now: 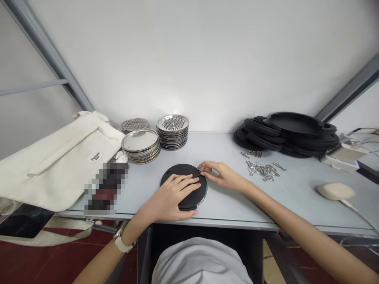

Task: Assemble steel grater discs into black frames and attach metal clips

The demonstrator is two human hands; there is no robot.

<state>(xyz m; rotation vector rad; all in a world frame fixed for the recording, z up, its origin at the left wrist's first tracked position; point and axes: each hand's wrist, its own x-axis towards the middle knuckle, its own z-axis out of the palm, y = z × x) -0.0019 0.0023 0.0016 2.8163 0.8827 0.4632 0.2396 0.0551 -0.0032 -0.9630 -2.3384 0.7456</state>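
Black disc (184,171) near worktop's (225,189) front edge; left hand (174,197) flat on it, fingers spread. Right hand (220,175) pinches small metal clip (199,170) at its rim (loose clips (262,169) farther right).

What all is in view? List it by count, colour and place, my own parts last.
Black disc: one, front centre
Loose clips: several, silver, right of centre
Black round parts: piled, uncounted, back right
Plain-topped discs: one stack, silver, left of centre
Perforated discs: two stacks, silver, behind and beside these
Bag: one, cream, left
Pixelated patch: contents unclear, beside bag
Rounded device: one, cream, white cable, right
White boxes: count unclear, far right
Table: one, pale grey, centre
Wall: white, back
Floor: red, below
Watch: one, white strap, left wrist
Left hand: one, on disc
Right hand: one, at disc's edge
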